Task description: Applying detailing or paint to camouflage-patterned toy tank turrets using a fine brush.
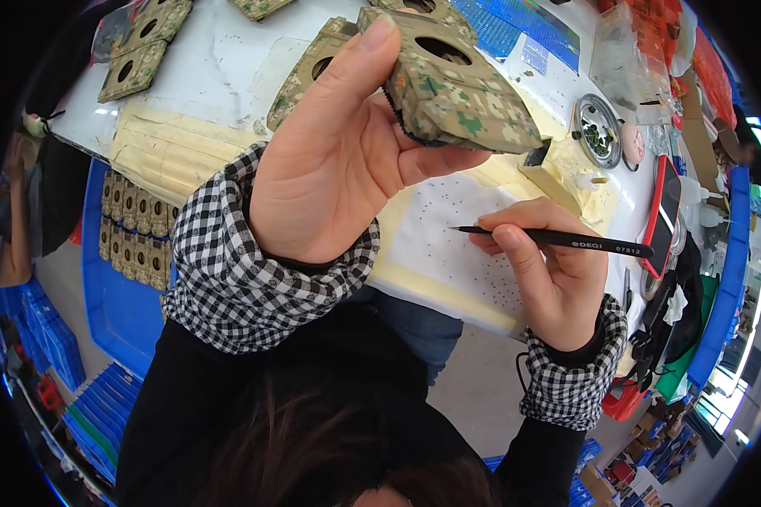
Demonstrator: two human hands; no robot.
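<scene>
1. The camo pouch (457, 89) is up off the table, held high in the left hand (330, 160). Its long axis runs from upper left down to lower right, and a round hole shows on its top face.
2. Left thumb lies along the near edge, and the fingers (435, 160) curl under, clamped on the pouch.
3. Below and to the right, the right hand (550, 279) pinches black tweezers (558, 239), fingers together on the shaft, tip aimed left.
4. The tip sits just under the pouch, over a white dotted sheet (448, 253), not touching the pouch.
5. The right hand is nearer the sheet.
6. More pouches (144, 51) lie on the table (220, 59); others fill a blue bin (110, 304).
</scene>
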